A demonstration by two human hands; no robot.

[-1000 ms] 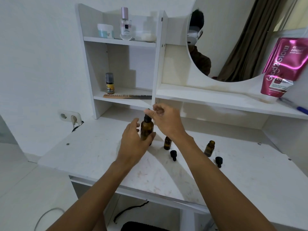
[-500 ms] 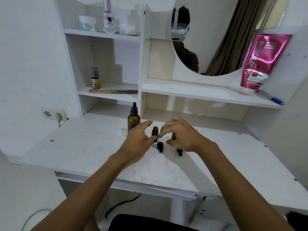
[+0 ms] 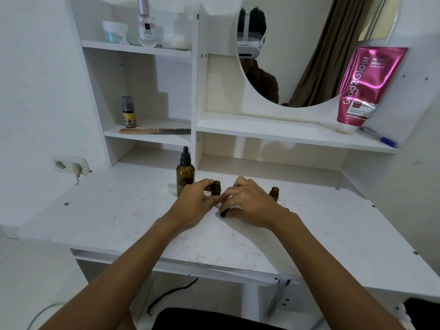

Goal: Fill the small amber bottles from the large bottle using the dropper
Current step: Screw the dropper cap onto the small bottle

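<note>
Spreading across the lower view, the white desk [image 3: 119,210] carries the work, with a white shelf unit [image 3: 197,67] and round mirror [image 3: 297,55] rising at its twelve o'clock. On the shelf under the mirror, at two o'clock, a pink tube [image 3: 366,84] stands on its cap.

At eleven o'clock from the hands the large amber bottle [image 3: 185,178] stands upright on the desk. It is brown glass with a black dropper top [image 3: 185,158] screwed on, and its fill level cannot be made out through the dark glass.

The left hand [image 3: 192,206] curls its thumb and fingers round a small amber bottle [image 3: 216,189], which is upright on the desk with its neck uncapped. The right hand [image 3: 250,206] lies just beside it at three o'clock, knuckles up, its thumb and forefinger pinching a small black cap [image 3: 223,213] low against the desk.

A second small amber bottle [image 3: 274,192], also upright and uncapped, peeks out at one o'clock behind the right hand. Whether either small bottle holds liquid cannot be told.

On the upper left shelf sit a pale jar [image 3: 115,32] and a clear perfume bottle [image 3: 146,27].
</note>
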